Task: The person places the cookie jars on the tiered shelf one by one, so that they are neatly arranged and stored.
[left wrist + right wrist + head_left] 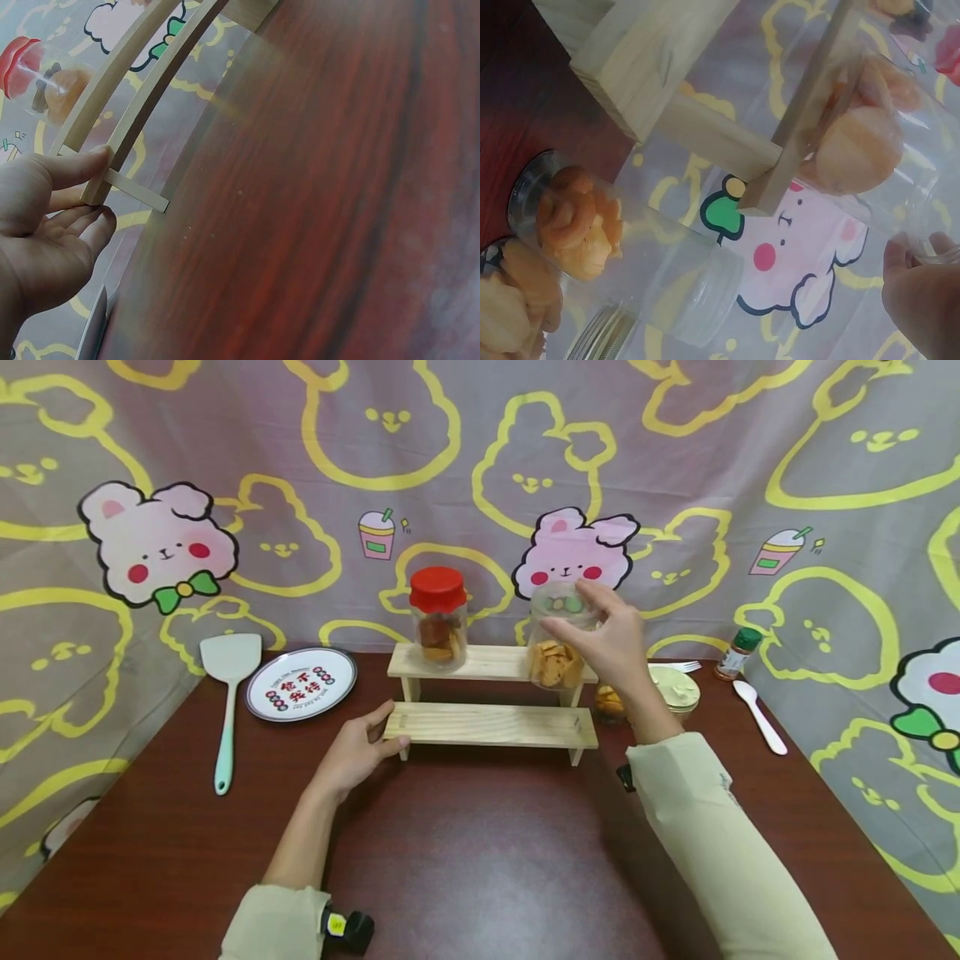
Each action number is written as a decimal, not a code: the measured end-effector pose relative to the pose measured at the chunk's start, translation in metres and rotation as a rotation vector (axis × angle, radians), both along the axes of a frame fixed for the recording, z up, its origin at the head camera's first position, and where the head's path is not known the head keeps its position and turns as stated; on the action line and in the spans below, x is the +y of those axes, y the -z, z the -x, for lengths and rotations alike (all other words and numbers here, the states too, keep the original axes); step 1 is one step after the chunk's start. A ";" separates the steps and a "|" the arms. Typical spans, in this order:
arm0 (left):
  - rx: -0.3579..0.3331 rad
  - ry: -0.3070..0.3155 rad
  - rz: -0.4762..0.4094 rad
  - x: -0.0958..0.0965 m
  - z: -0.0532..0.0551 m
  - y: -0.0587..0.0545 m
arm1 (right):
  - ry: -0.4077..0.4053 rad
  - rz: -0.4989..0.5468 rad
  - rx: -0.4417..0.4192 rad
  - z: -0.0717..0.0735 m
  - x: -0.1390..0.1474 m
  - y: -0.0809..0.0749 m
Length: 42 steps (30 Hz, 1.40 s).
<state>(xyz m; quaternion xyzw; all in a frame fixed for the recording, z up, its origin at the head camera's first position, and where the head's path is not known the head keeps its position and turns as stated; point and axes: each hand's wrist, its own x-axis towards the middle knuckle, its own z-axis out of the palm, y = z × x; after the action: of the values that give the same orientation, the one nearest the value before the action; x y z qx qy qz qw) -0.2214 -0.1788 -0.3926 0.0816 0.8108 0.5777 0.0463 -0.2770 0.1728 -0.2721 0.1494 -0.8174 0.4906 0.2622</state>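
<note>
A two-tier wooden shelf rack (pixel 491 724) stands on the table. My left hand (pixel 358 752) pinches the left end of its lower board, the thumb (pixel 82 166) on one face and the fingers curled at the other. At the right end of the upper board is a clear jar (pixel 553 662) of flat, biscuit-like snacks; my right hand (pixel 611 639) grips it near the top. In the right wrist view the jar (pixel 862 142) is against the board, with my fingers at its upper end. A red-lidded jar (pixel 438 627) of brownish pieces stands upright toward the upper board's left end.
Behind the rack's right end stands another clear jar (pixel 652 255) with snacks. Beside it is a round pale-topped container (pixel 675 687), with a fork (pixel 681 667), a green-capped bottle (pixel 737 654) and a white spoon (pixel 761 718). At left lie a spatula (pixel 229 693) and a plate (pixel 302 685).
</note>
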 end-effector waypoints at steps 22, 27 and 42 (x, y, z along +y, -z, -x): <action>-0.003 -0.003 -0.008 0.000 -0.001 -0.002 | -0.011 0.056 0.009 0.025 -0.012 0.002; -0.001 -0.001 -0.004 0.001 -0.002 -0.002 | 0.002 0.048 0.005 0.027 -0.013 0.001; 0.000 0.004 0.011 0.002 0.000 -0.002 | 0.033 0.001 -0.095 0.027 -0.005 0.002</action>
<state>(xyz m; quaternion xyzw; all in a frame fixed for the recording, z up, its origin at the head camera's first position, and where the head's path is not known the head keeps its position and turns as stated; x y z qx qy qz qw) -0.2217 -0.1770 -0.3910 0.0828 0.8139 0.5730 0.0481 -0.3037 0.1677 -0.2739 0.1123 -0.8310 0.4932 0.2314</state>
